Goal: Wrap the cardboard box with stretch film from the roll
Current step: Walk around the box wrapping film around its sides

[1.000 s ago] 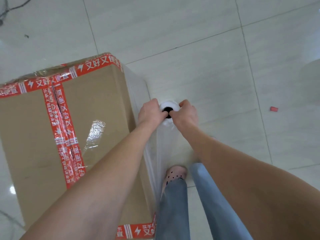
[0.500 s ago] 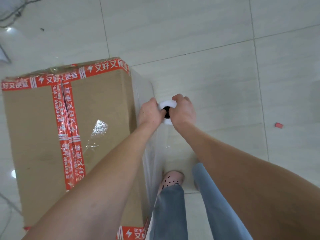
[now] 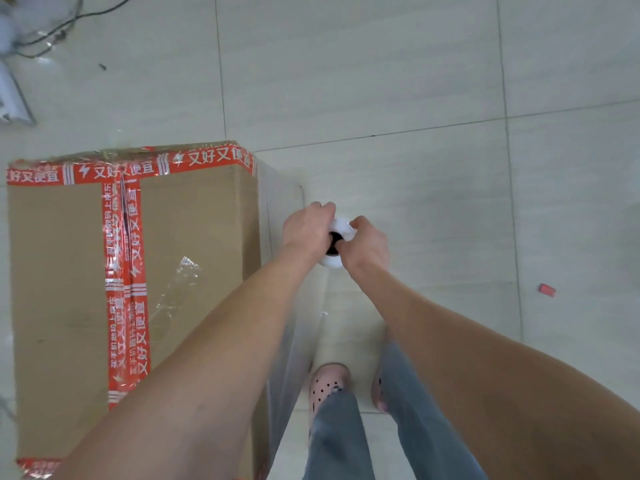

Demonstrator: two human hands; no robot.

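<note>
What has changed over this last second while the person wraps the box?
The person has walked forward along the cardboard box, carrying the roll toward its far corner, so more film now lies along that side. Nothing was taken up or let go. The left hand and right hand still grip the roll's top, and the box has not visibly shifted.

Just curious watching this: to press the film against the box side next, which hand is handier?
Probably the left hand: it grips the white stretch film roll on the side beside the red-taped brown cardboard box. The right hand sits farther out.
</note>
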